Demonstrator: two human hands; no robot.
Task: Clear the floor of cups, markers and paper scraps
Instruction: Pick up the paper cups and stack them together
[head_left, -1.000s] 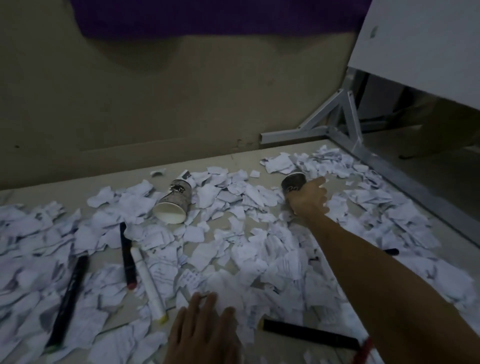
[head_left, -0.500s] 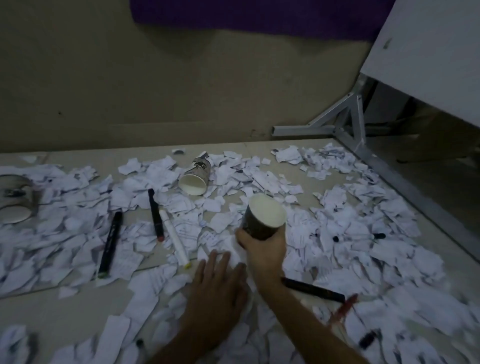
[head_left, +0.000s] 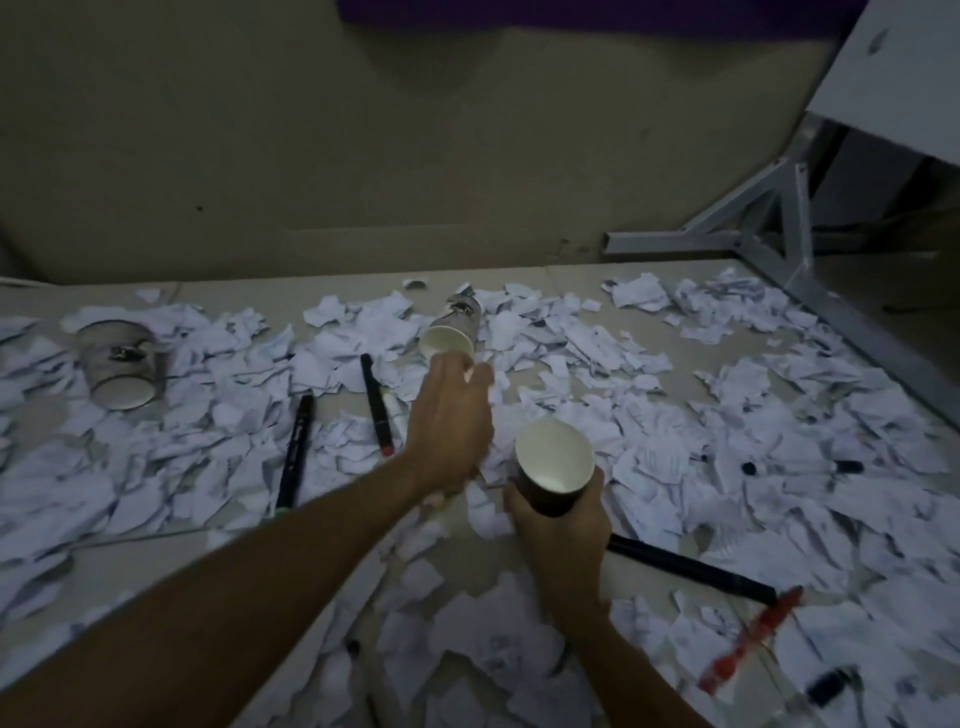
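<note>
Covering tiled floor (head_left: 234, 540): paper scraps (head_left: 779, 405); beige wall (head_left: 363, 156) behind; dim

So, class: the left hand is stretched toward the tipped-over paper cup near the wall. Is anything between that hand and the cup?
Nothing visible blocks it. The left hand is right at the open rim of the tipped cup, with only loose paper scraps around it. The right hand holds a dark cup off to one side.

Three cups (head_left: 554, 468), perhaps seven markers (head_left: 294, 451), countless paper scraps (head_left: 660, 457).
</note>
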